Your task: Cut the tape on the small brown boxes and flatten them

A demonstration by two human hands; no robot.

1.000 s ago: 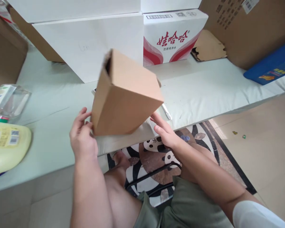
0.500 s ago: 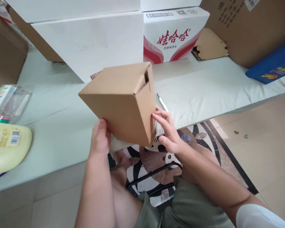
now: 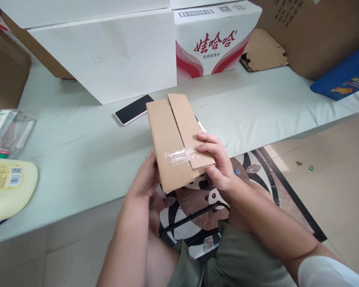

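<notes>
A small brown cardboard box is held up between my two hands, above the front edge of the cloth-covered table. Its flap side faces me, with a strip of clear tape across the seam between two flaps. My left hand grips the box from its left side, with most of its fingers hidden behind it. On the right flap lie the fingers of my right hand, the thumb at the lower corner. Just behind the box, a white-handled craft knife on the table is mostly covered.
A phone lies on the table behind the box. White cartons, one with red print, line the back. At left are a clear plastic bottle and a yellow jug; at right, a blue container.
Both hands have turned the cardboard box so its taped flap side now faces me. The phone behind it has come into view, and the knife is more covered.
</notes>
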